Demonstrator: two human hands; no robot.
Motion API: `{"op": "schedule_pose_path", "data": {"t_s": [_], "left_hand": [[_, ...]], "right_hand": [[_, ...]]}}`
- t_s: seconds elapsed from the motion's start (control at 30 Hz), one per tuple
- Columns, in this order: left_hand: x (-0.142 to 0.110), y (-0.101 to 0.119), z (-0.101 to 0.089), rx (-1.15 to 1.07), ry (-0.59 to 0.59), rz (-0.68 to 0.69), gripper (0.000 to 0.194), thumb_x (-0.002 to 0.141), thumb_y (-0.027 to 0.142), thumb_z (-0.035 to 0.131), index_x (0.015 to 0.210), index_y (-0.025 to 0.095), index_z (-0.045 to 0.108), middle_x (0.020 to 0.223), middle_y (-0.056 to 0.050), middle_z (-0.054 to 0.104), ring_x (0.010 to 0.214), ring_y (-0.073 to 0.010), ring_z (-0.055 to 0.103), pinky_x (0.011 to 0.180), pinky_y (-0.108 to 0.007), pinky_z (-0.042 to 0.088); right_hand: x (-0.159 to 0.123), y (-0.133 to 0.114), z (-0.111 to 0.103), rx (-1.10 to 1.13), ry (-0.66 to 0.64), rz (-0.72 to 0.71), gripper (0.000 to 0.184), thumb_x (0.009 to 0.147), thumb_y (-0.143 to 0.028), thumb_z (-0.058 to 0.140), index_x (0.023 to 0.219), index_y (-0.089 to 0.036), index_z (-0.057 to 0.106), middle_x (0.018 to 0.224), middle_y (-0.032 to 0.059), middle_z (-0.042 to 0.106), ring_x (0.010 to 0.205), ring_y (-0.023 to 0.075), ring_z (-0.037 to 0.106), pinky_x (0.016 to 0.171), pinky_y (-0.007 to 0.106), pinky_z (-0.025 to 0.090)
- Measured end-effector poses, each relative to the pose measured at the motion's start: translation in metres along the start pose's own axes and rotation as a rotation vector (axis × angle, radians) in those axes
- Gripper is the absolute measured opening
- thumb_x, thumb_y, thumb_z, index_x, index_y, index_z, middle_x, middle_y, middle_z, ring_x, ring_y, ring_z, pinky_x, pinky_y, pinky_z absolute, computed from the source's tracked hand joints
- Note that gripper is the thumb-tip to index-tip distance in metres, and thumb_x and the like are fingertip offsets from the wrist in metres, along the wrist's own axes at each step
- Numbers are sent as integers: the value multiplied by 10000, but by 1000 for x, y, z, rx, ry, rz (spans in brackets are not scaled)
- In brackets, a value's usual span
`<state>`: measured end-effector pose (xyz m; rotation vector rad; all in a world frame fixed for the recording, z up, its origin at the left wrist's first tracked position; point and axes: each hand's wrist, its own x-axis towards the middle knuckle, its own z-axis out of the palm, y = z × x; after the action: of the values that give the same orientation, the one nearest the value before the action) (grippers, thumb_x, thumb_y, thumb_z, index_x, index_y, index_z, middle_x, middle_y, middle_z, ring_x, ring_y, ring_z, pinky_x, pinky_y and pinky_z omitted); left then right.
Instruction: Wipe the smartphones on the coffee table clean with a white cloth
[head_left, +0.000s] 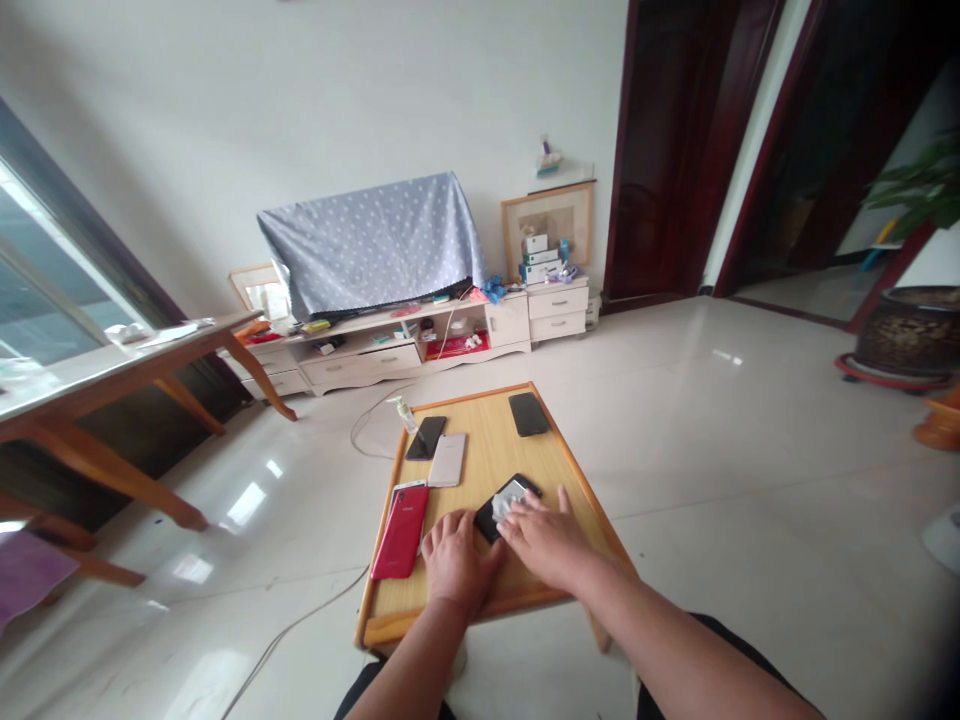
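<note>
On the counter (491, 442), the left hand (459, 558) rests with bent fingers beside the phone (488, 524); whether it grips, I cannot tell. The right hand (537, 535) holds the tissue (507, 501) pressed upon this phone. Wiping seems in hand; the next move calls for even strokes.

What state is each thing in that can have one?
Nearest black phone: flat, partly covered
White tissue: crumpled, under right hand
Red phone: lying back up
Pink phone: lying back up
Far-right phone: lying flat
Far-left phone: lying flat
Pump bottle: upright
Patterned cloth: draped
Right-end cabinet drawers: shut
</note>
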<state>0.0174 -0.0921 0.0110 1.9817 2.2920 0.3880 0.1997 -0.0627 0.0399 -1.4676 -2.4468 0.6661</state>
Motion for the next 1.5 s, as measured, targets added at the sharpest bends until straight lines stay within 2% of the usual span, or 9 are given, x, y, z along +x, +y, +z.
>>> {"op": "schedule_pose_path", "data": {"t_s": [0.13, 0.33, 0.57, 0.83, 1.07, 1.2, 1.33, 1.43, 1.5], "left_hand": [[1, 2, 0, -7, 2, 14, 576, 797, 573, 609, 1289, 273, 590, 1373, -71, 567, 1296, -285, 443, 1115, -434, 260], [1, 2, 0, -16, 11, -2, 572, 820, 608, 578, 1288, 279, 588, 1389, -69, 560, 1303, -284, 443, 1124, -441, 244], [0, 3, 0, -9, 28, 11, 564, 788, 553, 624, 1279, 276, 586, 1360, -66, 577, 1282, -281, 461, 1106, -439, 265], [0, -4, 3, -21, 2, -3, 421, 887, 392, 502, 1297, 325, 569, 1393, -41, 566, 1291, -259, 462, 1080, -429, 287], [0, 1, 0, -16, 18, 9, 564, 776, 559, 634, 1267, 283, 593, 1353, -67, 586, 1280, -293, 460, 1104, -448, 271], [0, -1, -1, -36, 4, 0, 482, 851, 519, 554, 1283, 309, 581, 1371, -56, 577, 1281, -282, 463, 1111, -447, 266], [0, -3, -2, -18, -39, -18, 418, 897, 382, 483, 1305, 331, 562, 1405, -31, 553, 1285, -257, 464, 1100, -430, 287], [0, -1, -4, 5, -57, -23, 475, 862, 434, 546, 1320, 312, 557, 1425, -42, 538, 1315, -268, 436, 1123, -427, 269], [0, 1, -5, 9, -47, -21, 536, 833, 522, 580, 1318, 293, 565, 1420, -55, 541, 1322, -281, 426, 1138, -434, 251]], "right_hand": [[6, 19, -10, -32, 40, 164, 610, 1031, -568, 147, 1367, -311, 586, 1544, 32, 450, 1497, 319, 230, 1134, 695, -85], [-7, 1, 8, -35, 24, 32, 660, 1016, -608, 125, 1420, -284, 533, 1554, 75, 433, 1503, 299, 218, 1160, 649, -72], [19, 19, -9, -46, 60, 209, 600, 1019, -579, 182, 1386, -291, 559, 1572, 55, 407, 1513, 323, 173, 1150, 677, -20], [10, -21, 21, 16, 21, -123, 655, 1018, -623, 105, 1463, -320, 479, 1550, 46, 443, 1497, 274, 235, 1157, 646, -114], [33, 8, -4, -36, 44, 218, 622, 1029, -567, 107, 1448, -326, 498, 1612, 4, 331, 1525, 312, 115, 1145, 699, -13], [25, -14, 4, 11, -15, 38, 618, 1031, -562, 93, 1464, -344, 475, 1607, 7, 343, 1519, 299, 154, 1151, 687, -5], [6, -36, 8, 23, -97, -164, 625, 1038, -534, 90, 1371, -352, 587, 1521, 34, 484, 1470, 293, 302, 1163, 649, -44], [0, -24, -1, -7, -114, -179, 602, 1043, -501, 130, 1277, -346, 663, 1408, 39, 603, 1451, 295, 339, 1162, 636, -67], [3, -7, -9, -17, -102, -94, 572, 1042, -492, 157, 1283, -351, 656, 1407, 35, 604, 1462, 304, 315, 1150, 660, -64]]}}
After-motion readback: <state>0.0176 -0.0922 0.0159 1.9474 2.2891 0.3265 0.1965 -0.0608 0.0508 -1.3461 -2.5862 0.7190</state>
